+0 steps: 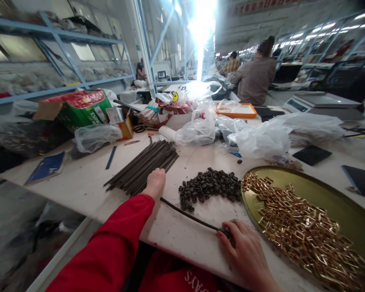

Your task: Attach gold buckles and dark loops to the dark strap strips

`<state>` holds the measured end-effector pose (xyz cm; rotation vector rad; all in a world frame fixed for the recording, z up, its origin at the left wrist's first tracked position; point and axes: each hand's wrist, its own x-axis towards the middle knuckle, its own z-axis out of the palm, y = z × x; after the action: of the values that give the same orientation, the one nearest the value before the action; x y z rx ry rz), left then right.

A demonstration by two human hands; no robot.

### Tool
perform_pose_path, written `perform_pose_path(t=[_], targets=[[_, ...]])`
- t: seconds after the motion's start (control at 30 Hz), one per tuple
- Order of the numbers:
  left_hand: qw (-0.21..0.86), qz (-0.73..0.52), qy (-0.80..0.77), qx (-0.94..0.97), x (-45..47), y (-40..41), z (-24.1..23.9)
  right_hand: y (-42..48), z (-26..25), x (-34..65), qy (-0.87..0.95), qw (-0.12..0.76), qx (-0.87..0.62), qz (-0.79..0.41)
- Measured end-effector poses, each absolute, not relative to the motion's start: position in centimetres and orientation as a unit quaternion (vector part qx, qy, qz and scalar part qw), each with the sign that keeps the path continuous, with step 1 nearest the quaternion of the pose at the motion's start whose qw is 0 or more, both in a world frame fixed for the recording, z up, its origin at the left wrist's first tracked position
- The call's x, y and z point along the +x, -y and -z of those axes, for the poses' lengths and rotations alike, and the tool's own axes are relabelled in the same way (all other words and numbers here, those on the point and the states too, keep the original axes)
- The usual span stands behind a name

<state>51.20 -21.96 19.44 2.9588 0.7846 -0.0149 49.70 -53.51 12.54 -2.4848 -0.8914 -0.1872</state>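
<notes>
My left hand (156, 181), in a red sleeve, is closed at the right edge of a bundle of dark flat strips (140, 168). What its fingers hold, if anything, is hidden. A single dark strip (188, 217) runs along the front of the table from near my left wrist to my right hand (245, 249). The fingers of that hand are bent over the strip's right end, with small dark pieces partly covered beneath them. Beyond lies a heap of small black loops (211, 186). Right of it, an oval gold tray (331, 207) holds many gold metal rectangular rings (304, 225).
Clear plastic bags (261, 136) lie across the back of the table (182, 235). At left are a blue booklet (45, 167), a green and red box (82, 107) and scissors (140, 128). A dark phone-like slab (360, 180) lies far right; a person (252, 77) sits beyond.
</notes>
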Motion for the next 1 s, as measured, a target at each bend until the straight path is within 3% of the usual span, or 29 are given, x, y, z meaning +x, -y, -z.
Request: perform_pose_path(t=[0.2, 0.4, 0.53, 0.67, 0.87, 0.9, 1.0], targets=[[0.080, 0.005, -0.239, 0.968, 50.2, 22.0, -19.7, 53.6, -12.6, 49.6, 0.307, 0.277, -0.909, 0.051], [0.207, 0.008, -0.090, 0.974, 43.5, 27.0, -22.4, 53.6, -14.0, 49.6, 0.223, 0.446, -0.861, 0.098], [0.441, 0.179, 0.000, 0.880, 38.7, 30.5, -23.2, 51.8, -16.7, 49.2, 0.223, 0.557, -0.799, -0.038], [0.636, 0.295, -0.077, 0.709, 38.0, 32.3, -22.9, 49.4, -17.9, 49.2, 0.290, 0.494, -0.810, -0.122], [0.745, 0.231, -0.193, 0.595, 39.9, 32.7, -21.5, 47.7, -17.5, 53.1, 0.293, 0.438, -0.847, -0.074], [0.752, 0.227, -0.203, 0.585, 40.1, 32.5, -21.3, 47.3, -17.6, 53.9, 0.305, 0.406, -0.860, -0.052], [0.762, 0.223, -0.223, 0.566, 40.4, 31.9, -20.6, 45.9, -17.7, 55.6, 0.397, 0.194, -0.897, 0.006]])
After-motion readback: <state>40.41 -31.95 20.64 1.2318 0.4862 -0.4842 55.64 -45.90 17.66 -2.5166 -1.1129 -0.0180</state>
